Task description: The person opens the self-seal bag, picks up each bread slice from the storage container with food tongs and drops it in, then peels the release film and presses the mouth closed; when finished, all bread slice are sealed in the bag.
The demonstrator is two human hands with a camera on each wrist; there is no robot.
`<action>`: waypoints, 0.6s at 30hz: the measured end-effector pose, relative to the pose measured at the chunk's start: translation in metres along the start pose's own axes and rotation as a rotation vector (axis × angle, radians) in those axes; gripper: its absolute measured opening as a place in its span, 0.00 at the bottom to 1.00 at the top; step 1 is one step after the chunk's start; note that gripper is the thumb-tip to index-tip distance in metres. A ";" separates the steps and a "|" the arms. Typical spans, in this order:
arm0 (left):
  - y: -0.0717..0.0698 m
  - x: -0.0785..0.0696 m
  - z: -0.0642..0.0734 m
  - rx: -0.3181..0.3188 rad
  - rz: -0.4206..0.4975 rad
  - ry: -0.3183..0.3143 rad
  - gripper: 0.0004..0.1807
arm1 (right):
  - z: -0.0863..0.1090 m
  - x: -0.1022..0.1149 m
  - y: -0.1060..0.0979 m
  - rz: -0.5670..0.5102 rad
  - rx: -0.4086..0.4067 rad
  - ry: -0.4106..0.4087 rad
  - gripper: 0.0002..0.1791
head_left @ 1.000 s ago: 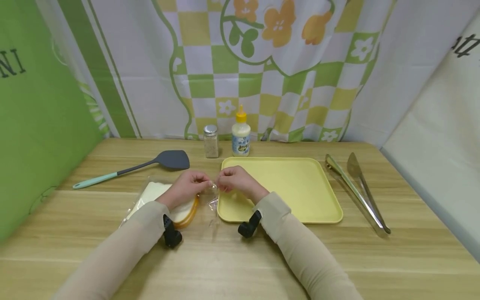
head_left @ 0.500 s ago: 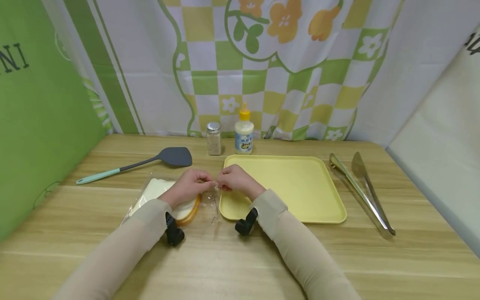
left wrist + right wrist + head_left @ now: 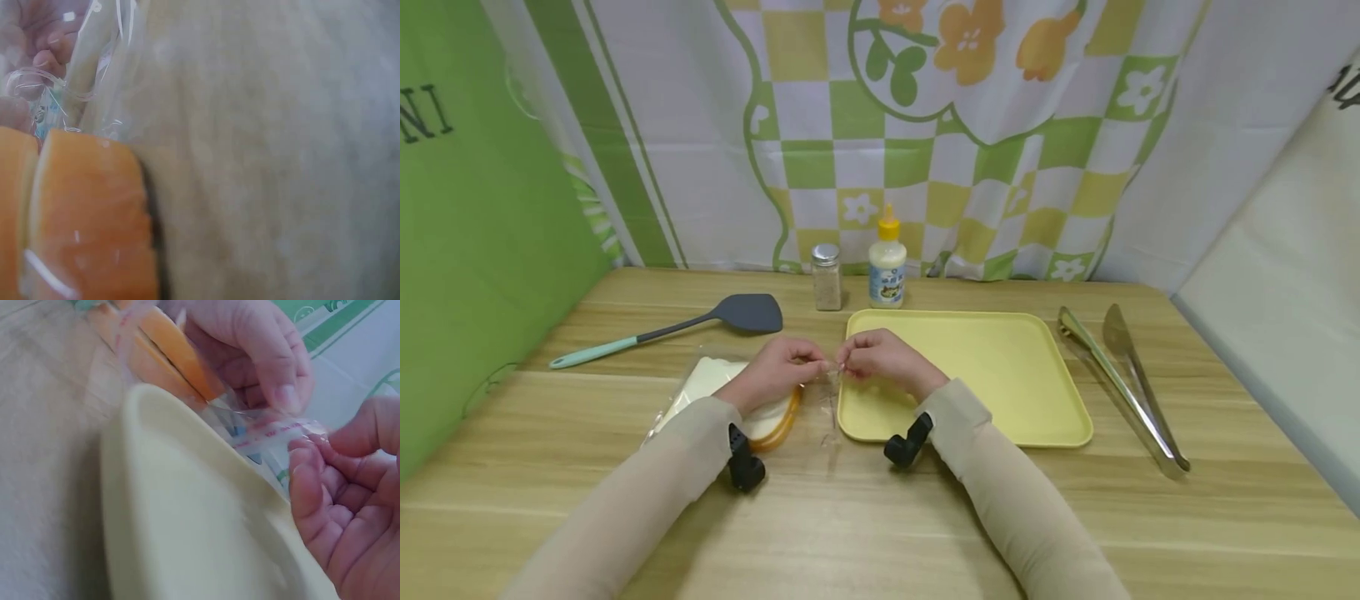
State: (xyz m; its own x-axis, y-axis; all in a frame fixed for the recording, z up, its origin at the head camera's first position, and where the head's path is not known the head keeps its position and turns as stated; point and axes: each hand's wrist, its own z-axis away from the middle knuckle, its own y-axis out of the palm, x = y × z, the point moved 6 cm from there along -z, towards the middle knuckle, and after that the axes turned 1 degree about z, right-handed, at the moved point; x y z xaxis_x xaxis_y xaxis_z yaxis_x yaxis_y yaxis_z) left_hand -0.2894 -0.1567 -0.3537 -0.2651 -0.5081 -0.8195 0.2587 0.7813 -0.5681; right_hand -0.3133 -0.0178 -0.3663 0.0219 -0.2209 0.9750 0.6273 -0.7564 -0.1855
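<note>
Slices of white bread (image 3: 706,379) with orange-brown crusts lie in a clear plastic bag (image 3: 828,408) left of the tray. My left hand (image 3: 778,371) reaches over the bread and pinches the bag's open end between thumb and fingers. Facing it, my right hand (image 3: 880,360) pinches the same end above the tray's left edge. The right wrist view shows a sealing strip (image 3: 275,433) with pink print stretched between both hands. Crusts of two slices (image 3: 94,212) appear close up through the film in the left wrist view.
A yellow tray (image 3: 977,375) lies right of the bag. Behind stand a shaker (image 3: 827,279) with a metal lid and a squeeze bottle (image 3: 887,271) with a yellow cap. A dark spatula (image 3: 748,314) rests at the back left, metal tongs (image 3: 1123,392) at the right.
My right hand has shifted slightly to the right, with its wrist turned a little. The left hand keeps almost the same place on the bag. The head view has tilted slightly.
</note>
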 end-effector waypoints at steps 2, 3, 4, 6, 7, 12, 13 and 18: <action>0.000 0.000 0.000 -0.002 0.000 0.003 0.07 | 0.002 0.001 -0.001 0.017 0.009 -0.005 0.08; 0.000 -0.001 0.000 -0.001 0.001 0.005 0.07 | 0.002 0.002 -0.001 0.029 0.010 -0.007 0.09; 0.000 -0.001 0.001 -0.001 0.004 0.006 0.07 | 0.001 0.002 -0.001 0.038 0.011 -0.007 0.09; 0.000 -0.001 0.001 0.002 0.006 0.012 0.07 | -0.001 0.001 0.000 0.060 0.009 -0.016 0.08; 0.000 -0.001 0.001 0.004 0.004 0.015 0.07 | -0.002 0.000 0.001 0.073 0.001 -0.018 0.08; 0.001 0.000 0.001 0.011 -0.009 0.016 0.07 | -0.005 0.000 0.004 0.081 -0.040 -0.030 0.06; 0.001 0.000 0.000 0.012 -0.011 0.014 0.07 | -0.006 0.000 0.004 0.076 -0.050 -0.028 0.06; 0.000 0.001 0.000 0.019 -0.008 0.002 0.07 | -0.008 0.000 0.005 0.071 -0.065 -0.013 0.06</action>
State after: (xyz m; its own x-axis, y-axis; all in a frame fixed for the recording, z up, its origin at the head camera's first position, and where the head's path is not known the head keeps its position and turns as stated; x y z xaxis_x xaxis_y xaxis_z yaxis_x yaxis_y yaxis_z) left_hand -0.2898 -0.1577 -0.3547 -0.2690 -0.5132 -0.8150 0.2744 0.7703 -0.5757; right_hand -0.3168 -0.0263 -0.3686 0.0752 -0.2680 0.9605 0.5719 -0.7775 -0.2617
